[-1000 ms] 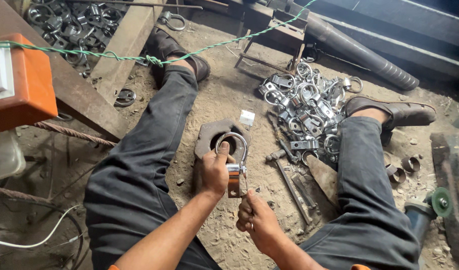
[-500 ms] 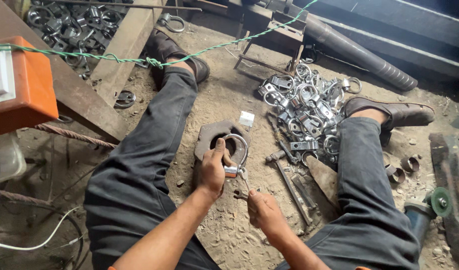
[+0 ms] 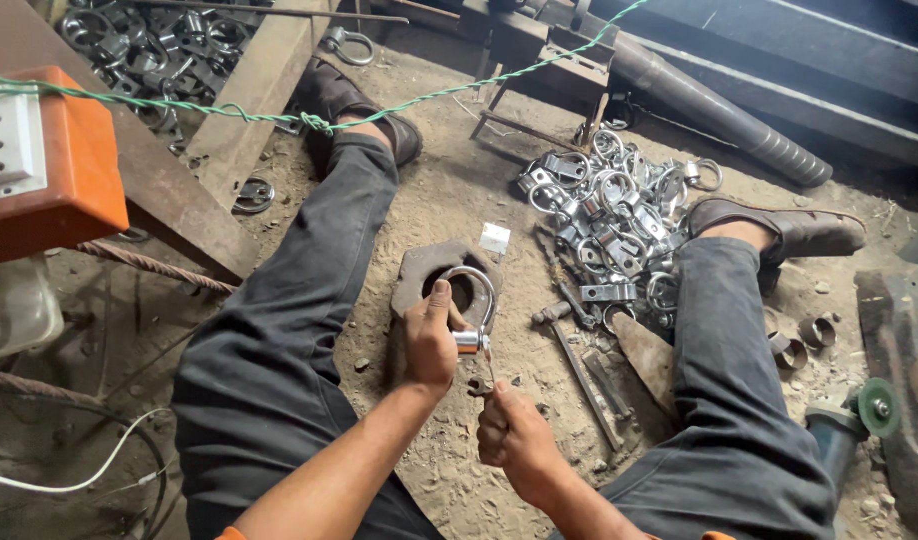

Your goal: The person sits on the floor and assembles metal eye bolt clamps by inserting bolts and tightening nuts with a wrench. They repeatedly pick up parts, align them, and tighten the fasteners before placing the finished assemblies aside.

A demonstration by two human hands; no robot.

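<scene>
I sit on the dirt floor with my legs spread. My left hand [image 3: 429, 340] grips a shiny metal ring clamp [image 3: 473, 305] by its lower end, holding it over a thick dark metal plate with a round hole [image 3: 419, 272]. My right hand [image 3: 514, 435] is closed in a fist just below the clamp, around a thin tool or pin [image 3: 490, 368] whose tip points up at the clamp's base. What exactly the tool is cannot be made out.
A heap of similar shiny clamps [image 3: 609, 215] lies by my right leg. A hammer [image 3: 577, 360] rests beside it. More clamps [image 3: 139, 45] sit far left behind wooden beams. An orange box [image 3: 64, 170], green wire [image 3: 279, 115], angle grinder [image 3: 854, 420] and dark pipe [image 3: 719, 110] surround me.
My left hand has lowered the clamp from in front of me down onto the holed plate. My right hand has followed, staying just below the clamp.
</scene>
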